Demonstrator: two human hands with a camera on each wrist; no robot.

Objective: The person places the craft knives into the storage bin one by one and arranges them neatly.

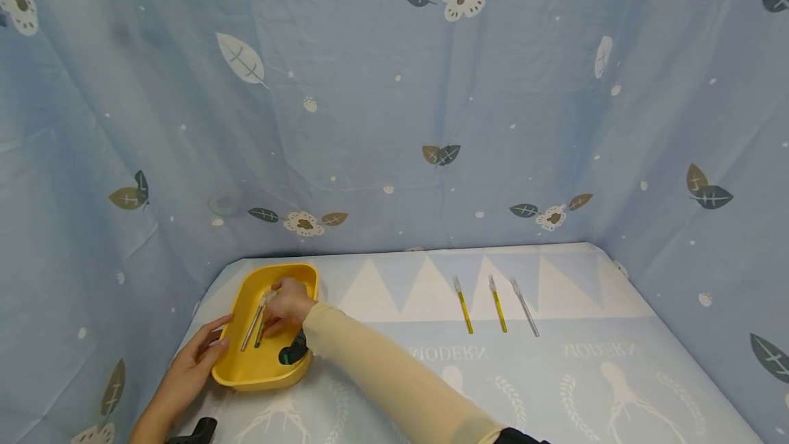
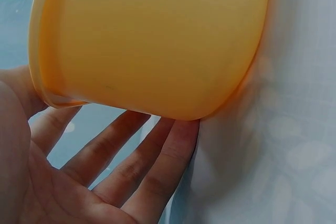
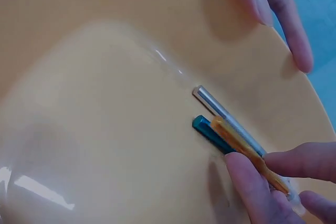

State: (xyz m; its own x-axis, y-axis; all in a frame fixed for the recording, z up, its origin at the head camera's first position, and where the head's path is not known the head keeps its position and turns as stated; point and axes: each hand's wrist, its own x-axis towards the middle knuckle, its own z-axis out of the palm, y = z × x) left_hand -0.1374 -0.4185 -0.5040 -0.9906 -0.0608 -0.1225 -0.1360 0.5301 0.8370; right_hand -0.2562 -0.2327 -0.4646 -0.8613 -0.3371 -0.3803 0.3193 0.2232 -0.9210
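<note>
A yellow tray [image 1: 261,379] stands at the left of the table. My left hand [image 1: 196,360] holds its left rim, the thumb over the edge and the fingers [image 2: 131,174] against the outer wall. Inside the tray, my right hand [image 1: 288,305] pinches a yellow-handled craft knife [image 3: 239,142] between thumb and fingers. Right beside it lie a silver craft knife [image 3: 226,116] and a green-handled one [image 3: 210,134] on the tray floor. The pinching fingers partly hide the far ends of these knives.
On the table's right half, two yellow craft knives [image 1: 465,314] and a silver craft knife [image 1: 526,308] lie in a spaced row with clear caps. Patterned blue curtains [image 1: 370,122] close off the back and sides.
</note>
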